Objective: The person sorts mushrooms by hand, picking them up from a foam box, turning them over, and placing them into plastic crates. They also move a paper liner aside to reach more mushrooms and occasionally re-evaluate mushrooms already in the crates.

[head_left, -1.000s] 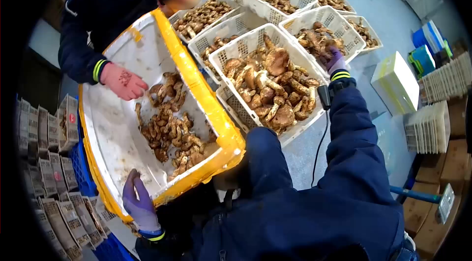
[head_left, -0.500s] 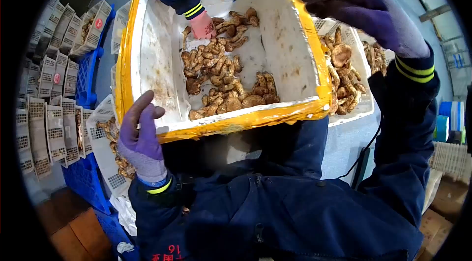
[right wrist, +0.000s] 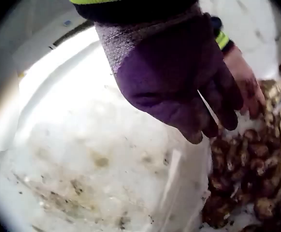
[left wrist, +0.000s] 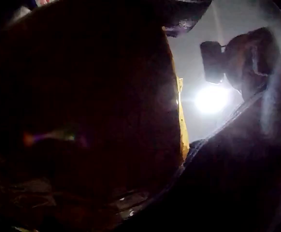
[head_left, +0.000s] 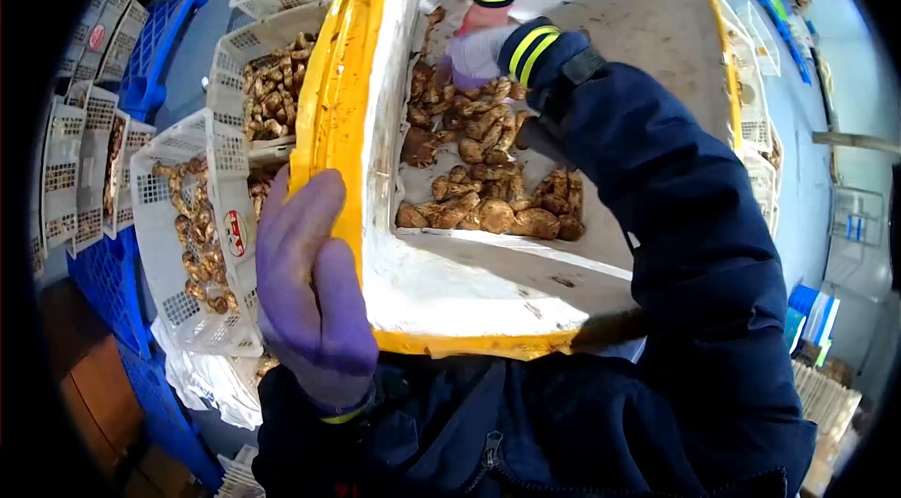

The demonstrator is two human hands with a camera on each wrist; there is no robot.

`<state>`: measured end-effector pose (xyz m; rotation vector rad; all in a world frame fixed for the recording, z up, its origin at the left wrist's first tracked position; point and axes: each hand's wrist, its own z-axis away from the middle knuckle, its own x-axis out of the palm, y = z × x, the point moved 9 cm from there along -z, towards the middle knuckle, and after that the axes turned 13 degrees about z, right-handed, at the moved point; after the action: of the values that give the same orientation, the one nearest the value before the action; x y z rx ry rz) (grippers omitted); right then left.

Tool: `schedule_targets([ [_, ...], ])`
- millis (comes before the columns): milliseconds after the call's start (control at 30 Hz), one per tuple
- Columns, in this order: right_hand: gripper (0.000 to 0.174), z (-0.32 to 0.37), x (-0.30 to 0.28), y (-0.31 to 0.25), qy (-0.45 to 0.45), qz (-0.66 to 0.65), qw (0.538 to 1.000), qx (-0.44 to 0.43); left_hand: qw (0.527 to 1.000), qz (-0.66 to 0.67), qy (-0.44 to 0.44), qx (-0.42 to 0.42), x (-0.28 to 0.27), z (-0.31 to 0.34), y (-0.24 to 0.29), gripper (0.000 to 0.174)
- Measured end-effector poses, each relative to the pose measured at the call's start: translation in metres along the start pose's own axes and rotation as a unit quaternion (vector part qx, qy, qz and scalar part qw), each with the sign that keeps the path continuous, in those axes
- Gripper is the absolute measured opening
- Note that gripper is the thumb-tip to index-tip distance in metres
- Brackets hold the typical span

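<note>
A white foam box with yellow-taped edges [head_left: 328, 94] holds a pile of brown mushrooms [head_left: 488, 122]. The left hand [head_left: 314, 282], in a purple glove, lies against the box's outer left side with its fingers extended. The right hand [head_left: 474, 57] is inside the box over the mushrooms, its fingers partly hidden in the head view. In the right wrist view the gloved right hand [right wrist: 174, 77] points its fingers down beside the mushrooms [right wrist: 251, 164], with nothing seen in its grasp. The left wrist view is mostly dark, with a strip of yellow tape [left wrist: 183, 125].
Another person's pink-gloved hand [right wrist: 244, 79] reaches into the box close to the right hand. White baskets of mushrooms [head_left: 155, 216] stand at the left, beside blue pallets [head_left: 117, 282]. More white baskets [head_left: 751, 94] are beyond the box's right side.
The right hand has come from the baskets, over the box's right edge, down to the mushrooms inside. The left hand has shifted along the box's side, and the head view has turned.
</note>
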<state>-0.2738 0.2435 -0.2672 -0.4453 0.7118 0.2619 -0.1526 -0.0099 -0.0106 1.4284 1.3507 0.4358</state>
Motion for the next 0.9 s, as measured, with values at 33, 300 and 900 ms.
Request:
schedule_targets([
  [33,0.035,-0.012,0.021,-0.011,-0.026,0.054,0.998,-0.001,0.999,0.037,0.001,-0.016,0.001,0.001,-0.005,0.032],
  [300,0.031,-0.052,0.116,-0.037,0.097,0.031,0.984,0.146,0.992,-0.049,-0.109,-0.046,0.004,-0.004,-0.004,0.030],
  [900,0.025,-0.060,0.158,-0.047,0.030,0.023,0.976,0.216,0.994,-0.041,-0.083,-0.050,0.001,0.001,-0.007,0.036],
])
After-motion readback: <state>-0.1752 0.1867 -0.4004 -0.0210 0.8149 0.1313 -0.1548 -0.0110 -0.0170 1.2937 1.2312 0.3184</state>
